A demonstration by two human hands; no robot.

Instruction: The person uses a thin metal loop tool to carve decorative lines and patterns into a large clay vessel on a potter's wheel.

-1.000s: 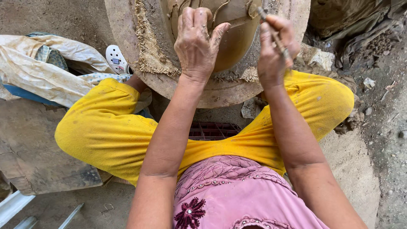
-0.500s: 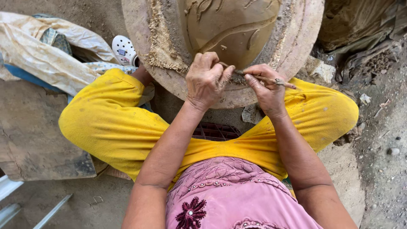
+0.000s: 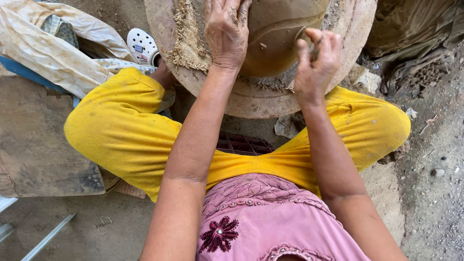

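Note:
A brown clay pot [image 3: 280,34] with raised curved lines stands on a round, clay-caked turntable [image 3: 251,99] between my knees. My left hand [image 3: 226,31] lies flat on the pot's left side, fingers spread and smeared with clay. My right hand [image 3: 316,63] is closed around a thin carving tool [image 3: 315,47], whose tip meets the pot's lower right wall. Most of the tool is hidden inside my fist. I sit cross-legged in yellow trousers [image 3: 125,130] and a pink top.
Crumpled plastic sheeting [image 3: 53,48] and a white perforated clog [image 3: 142,47] lie at the left. A flat board [image 3: 43,145] sits on the dirt floor beside my left knee. Stones and clay rubble [image 3: 415,77] pile up at the right.
Both hands have moved up the pot from its rim area near the turntable. The left palm now rests higher on the wall, and the right fist with the tool has turned upright.

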